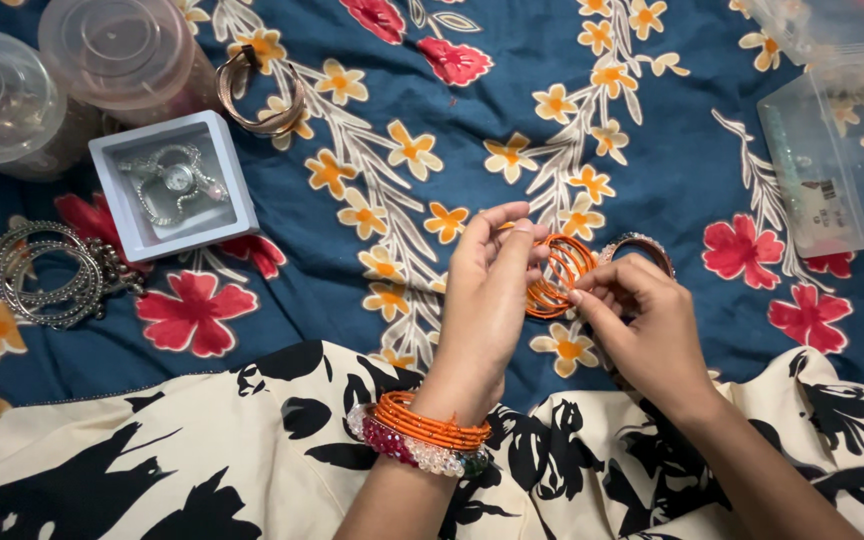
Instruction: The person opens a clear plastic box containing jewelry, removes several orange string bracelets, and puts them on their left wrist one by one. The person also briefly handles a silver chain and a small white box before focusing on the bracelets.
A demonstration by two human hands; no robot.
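While your left hand (487, 290) and right hand (642, 315) pinch a stack of orange bangles (557, 275) between them above the flowered blue cloth (652, 120), more orange bangles (430, 422) ring your left wrist; a white box (172, 185) lies well apart on the left.

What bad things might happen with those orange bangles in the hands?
The loose orange bangles are pinched only by fingertips of the left hand and right hand, so some might slip and roll across the flowered cloth. They could also knock the beaded bangle lying just behind them.
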